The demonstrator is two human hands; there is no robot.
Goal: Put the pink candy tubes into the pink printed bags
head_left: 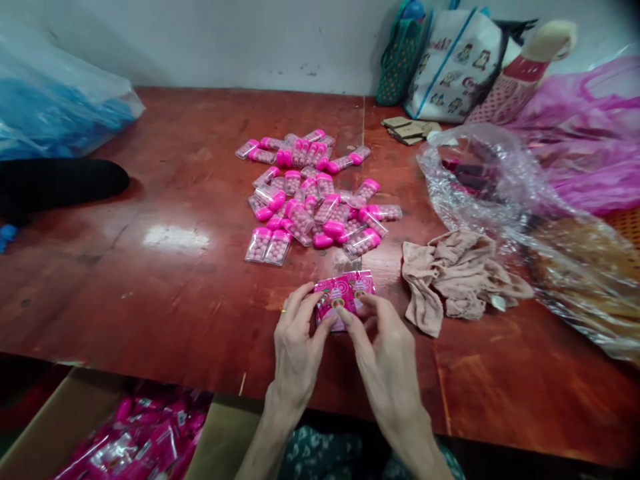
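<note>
Both my hands hold a pink printed plastic sleeve (pixel 338 293) over the near part of the table. My left hand (pixel 299 337) grips its left side, thumb near the lower edge. My right hand (pixel 387 347) pinches it from the right, with both thumbs almost meeting at its front. Whether anything sits inside the sleeve I cannot tell. Just beyond lie two clear candy boxes (pixel 269 246) with pink caps, side by side. Behind them spreads a loose pile of similar candy boxes (pixel 327 208) filled with pale pink balls.
A crumpled beige cloth (pixel 453 277) lies to the right, beside clear plastic wrap (pixel 495 180) and a pink plastic bag (pixel 590 133). Bags (pixel 455 67) stand against the wall. At lower left, an open carton (pixel 230 427) holds pink packages. A blue-filled bag (pixel 60 100) sits far left.
</note>
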